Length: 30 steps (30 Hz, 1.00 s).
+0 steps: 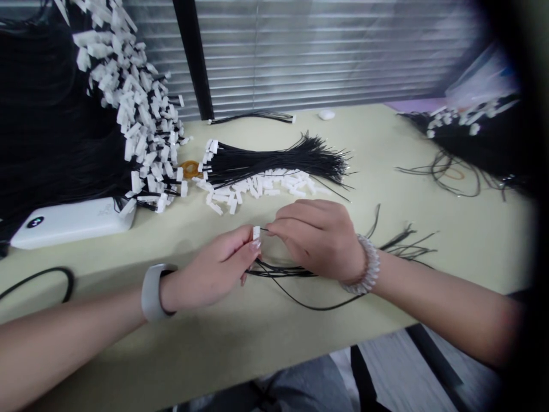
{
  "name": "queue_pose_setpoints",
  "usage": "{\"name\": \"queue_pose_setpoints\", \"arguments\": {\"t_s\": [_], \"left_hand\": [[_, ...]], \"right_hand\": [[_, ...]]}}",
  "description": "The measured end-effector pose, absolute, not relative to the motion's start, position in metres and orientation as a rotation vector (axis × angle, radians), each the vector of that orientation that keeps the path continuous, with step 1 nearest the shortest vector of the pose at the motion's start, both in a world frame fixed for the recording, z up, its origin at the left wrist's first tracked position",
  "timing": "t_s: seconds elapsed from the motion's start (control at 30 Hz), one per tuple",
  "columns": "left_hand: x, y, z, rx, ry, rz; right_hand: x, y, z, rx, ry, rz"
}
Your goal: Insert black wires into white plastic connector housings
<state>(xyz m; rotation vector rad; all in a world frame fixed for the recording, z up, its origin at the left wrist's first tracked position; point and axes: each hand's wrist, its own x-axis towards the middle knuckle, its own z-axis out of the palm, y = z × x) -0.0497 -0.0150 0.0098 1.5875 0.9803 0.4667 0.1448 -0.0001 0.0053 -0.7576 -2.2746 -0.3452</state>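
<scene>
A pale worktop (pixel 240 326) is carrying a large heap of black wires with white connectors (pixel 141 126), a smaller bundle of the same wires (pixel 274 163), and a white power bank (pixel 71 223), its faint printing too small to read. Above loose black wires (pixel 283 273), the left hand (pixel 214 266) is pinching a white connector (pixel 256 233), standing upright, between its fingers (pixel 255 244). The right hand (pixel 317 240) is grasping a thin wire end (pixel 262 229), which is lying roughly level and pointing left, just beside the connector.
</scene>
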Motion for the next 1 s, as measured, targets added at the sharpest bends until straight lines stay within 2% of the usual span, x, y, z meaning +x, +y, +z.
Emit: {"name": "queue_pose_setpoints", "arguments": {"t_s": [0.2, 0.4, 0.6, 0.8, 1.0], "left_hand": [[-0.049, -0.013, 0.006, 1.427, 0.975, 0.533], [-0.046, -0.008, -0.005, 1.178, 0.973, 0.824], [-0.045, -0.008, -0.003, 1.107, 0.944, 0.929], [-0.044, -0.01, 0.0, 1.114, 0.982, 0.968], [-0.045, -0.01, 0.0, 1.254, 0.983, 0.874]], "right_hand": [[0.144, 0.008, 0.004, -0.782, -2.268, -0.331], [0.153, 0.013, 0.019, -0.911, -2.095, -0.373], [0.154, -0.003, 0.027, -0.931, -2.403, -0.032], [0.156, 0.008, 0.021, -1.188, -2.522, 0.099], [0.144, 0.005, 0.018, -0.881, -2.536, 0.471]]}}
